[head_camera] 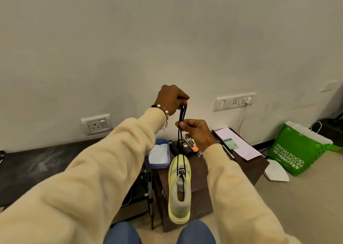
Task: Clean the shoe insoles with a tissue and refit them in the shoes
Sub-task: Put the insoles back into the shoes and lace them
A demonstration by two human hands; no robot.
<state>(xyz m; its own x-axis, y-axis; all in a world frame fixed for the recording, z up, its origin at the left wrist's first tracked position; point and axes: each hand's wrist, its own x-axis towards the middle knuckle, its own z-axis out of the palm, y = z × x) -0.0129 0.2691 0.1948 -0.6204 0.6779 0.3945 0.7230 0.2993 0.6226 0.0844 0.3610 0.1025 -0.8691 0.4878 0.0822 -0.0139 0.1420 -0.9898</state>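
Observation:
A pale yellow-green shoe (179,197) lies on the dark wooden table (219,171), heel toward me and overhanging the near edge. Its black laces (181,132) are drawn straight up from the eyelets. My left hand (169,99) pinches the lace ends high above the shoe. My right hand (196,131) grips the same laces lower down. A blue box (168,162) with white tissue (158,153) inside stands left of the shoe's toe. No loose insole shows; the inside of the shoe is dark.
Black polish containers (189,144) stand behind the shoe's toe. White paper with a card (235,143) lies at the table's right. A green paper bag (298,149) and a white flat piece (276,171) rest on the floor at right. Wall sockets (96,124) sit behind.

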